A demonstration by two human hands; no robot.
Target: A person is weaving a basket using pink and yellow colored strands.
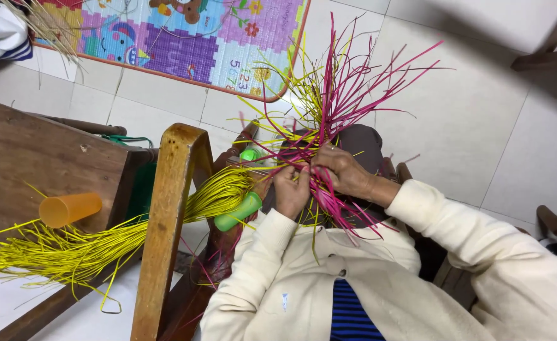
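Note:
My left hand point(290, 189) and my right hand point(340, 172) meet over my lap, both gripping a woven knot of pink and yellow strips point(329, 104). The loose ends of the strips fan upward and outward from my fingers. Some pink strips also trail down past my right wrist. My sleeves are cream coloured.
A bundle of yellow strips point(101, 243) lies across a wooden stool frame point(165, 227) to the left. An orange cup point(70, 208) rests on a dark wooden board point(32, 158). A green cylinder point(237, 212) sits beside my left arm. A colourful play mat point(183, 38) lies on the tiled floor.

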